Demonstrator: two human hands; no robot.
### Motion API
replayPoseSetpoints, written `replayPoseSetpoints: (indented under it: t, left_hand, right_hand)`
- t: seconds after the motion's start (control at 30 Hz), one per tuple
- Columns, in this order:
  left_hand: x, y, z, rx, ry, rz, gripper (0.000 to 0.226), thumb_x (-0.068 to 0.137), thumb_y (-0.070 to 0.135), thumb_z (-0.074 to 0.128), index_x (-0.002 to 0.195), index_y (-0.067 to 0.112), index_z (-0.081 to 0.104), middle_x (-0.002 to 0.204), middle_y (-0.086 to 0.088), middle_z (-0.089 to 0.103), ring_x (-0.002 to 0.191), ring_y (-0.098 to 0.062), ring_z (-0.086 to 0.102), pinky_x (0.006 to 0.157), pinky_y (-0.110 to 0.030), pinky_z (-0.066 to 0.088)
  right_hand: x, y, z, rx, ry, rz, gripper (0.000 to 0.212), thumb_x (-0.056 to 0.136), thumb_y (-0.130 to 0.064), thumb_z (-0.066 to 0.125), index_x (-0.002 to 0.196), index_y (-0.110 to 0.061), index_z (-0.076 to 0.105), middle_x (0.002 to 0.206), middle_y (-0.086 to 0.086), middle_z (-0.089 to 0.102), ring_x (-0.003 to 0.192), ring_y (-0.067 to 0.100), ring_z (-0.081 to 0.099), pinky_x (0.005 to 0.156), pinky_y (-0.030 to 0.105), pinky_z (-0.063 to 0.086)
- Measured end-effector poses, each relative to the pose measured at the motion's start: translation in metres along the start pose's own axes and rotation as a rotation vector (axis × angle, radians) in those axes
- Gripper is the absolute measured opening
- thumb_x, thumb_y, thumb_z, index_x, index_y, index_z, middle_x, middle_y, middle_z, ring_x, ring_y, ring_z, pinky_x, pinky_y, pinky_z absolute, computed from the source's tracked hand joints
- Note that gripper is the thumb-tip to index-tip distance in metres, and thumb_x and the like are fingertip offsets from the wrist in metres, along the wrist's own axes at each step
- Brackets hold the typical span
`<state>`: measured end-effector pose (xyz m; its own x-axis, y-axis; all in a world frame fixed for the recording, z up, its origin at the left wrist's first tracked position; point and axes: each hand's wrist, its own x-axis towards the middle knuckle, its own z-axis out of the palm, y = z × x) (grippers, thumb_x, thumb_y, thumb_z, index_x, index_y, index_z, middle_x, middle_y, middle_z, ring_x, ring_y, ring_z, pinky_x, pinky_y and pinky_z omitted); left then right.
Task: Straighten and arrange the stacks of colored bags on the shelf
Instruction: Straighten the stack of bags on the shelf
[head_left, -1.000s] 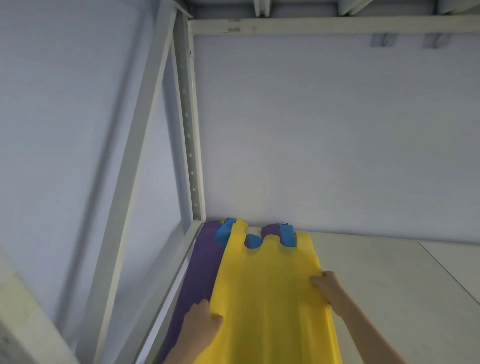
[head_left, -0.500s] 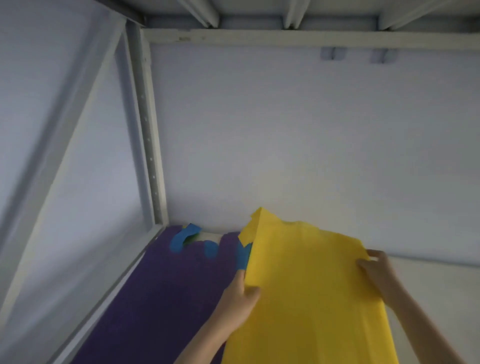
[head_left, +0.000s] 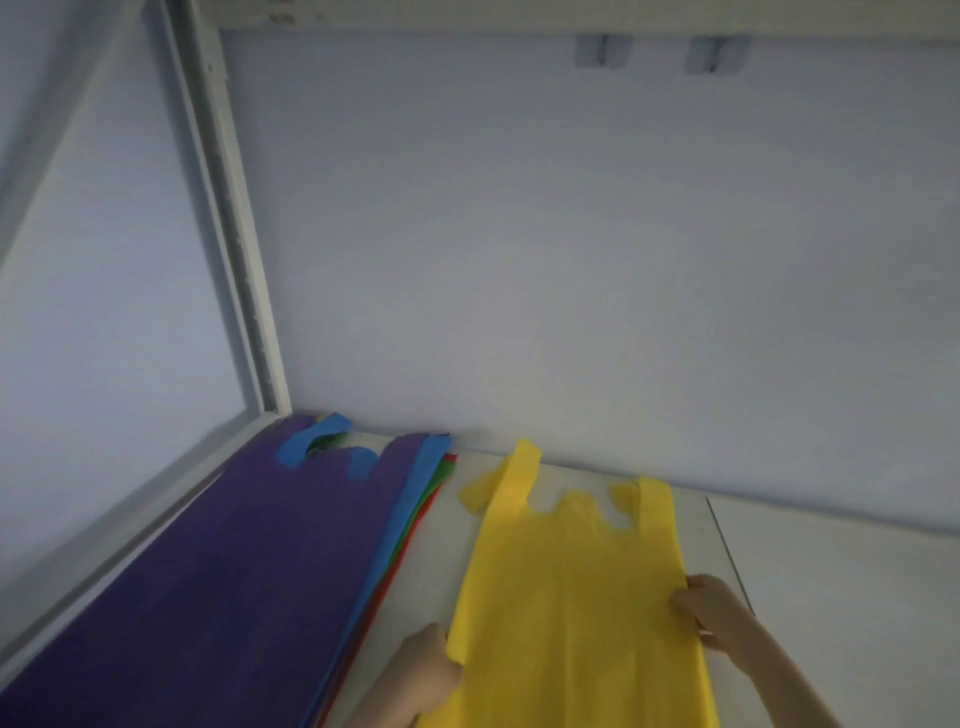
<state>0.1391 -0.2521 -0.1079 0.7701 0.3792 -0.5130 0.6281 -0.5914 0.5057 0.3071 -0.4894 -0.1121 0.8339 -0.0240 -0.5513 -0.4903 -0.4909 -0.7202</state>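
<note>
Yellow bag (head_left: 576, 597) lay flat on the pale shelf board (head_left: 831, 582), occupying the 6 o'clock region of the view, its two handle loops pointing toward the back wall (head_left: 571, 234) at 12 o'clock. Left hand (head_left: 426, 670) gripped its left edge, fingers curled under the fabric; right hand (head_left: 711, 613) pinched its right edge. The hands were apart, one on each side of the bag. At 9 o'clock of the yellow bag, separated by a strip of bare board, lay the stack of bags (head_left: 218, 587): purple uppermost, with blue, green and red edges fanned out along its right side. A white upright post (head_left: 234, 223) stood at the stack's far corner, about 11 o'clock.
</note>
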Motion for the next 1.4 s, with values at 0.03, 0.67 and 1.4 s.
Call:
replayPoseSetpoints:
  t: [0.03,0.67,1.4]
  left_hand:
    - [0.0,0.001,0.0,0.022,0.0,-0.017,0.045,0.092,0.024,0.045,0.133,0.008,0.042,0.139,-0.008,0.048,0.128,-0.018,0.047,0.098,-0.021,0.04]
    - [0.018,-0.047,-0.088,0.356,0.346,0.207,0.026,0.097,0.02,0.039,0.119,0.011,0.049,0.125,-0.004,0.054,0.115,-0.021,0.054,0.093,-0.034,0.046]
    - [0.04,-0.201,-0.198,0.492,0.357,0.039,0.046,0.095,0.042,0.042,0.127,0.008,0.039,0.133,-0.011,0.04,0.125,-0.024,0.042,0.098,-0.031,0.042]
  right_hand:
    - [0.0,0.0,0.0,-0.013,-0.008,-0.006,0.038,0.09,0.003,0.046,0.128,0.006,0.046,0.095,0.015,0.054,0.094,0.028,0.048,0.062,0.031,0.041]
    - [-0.034,-0.045,0.061,-0.637,0.313,-0.421,0.041,0.089,0.0,0.044,0.128,-0.006,0.048,0.133,0.018,0.045,0.125,0.033,0.041,0.098,0.033,0.038]
    - [-0.115,-0.115,0.318,-0.579,0.261,-0.415,0.047,0.096,-0.028,0.043,0.136,-0.005,0.036,0.141,0.015,0.035,0.134,0.03,0.03,0.106,0.037,0.036]
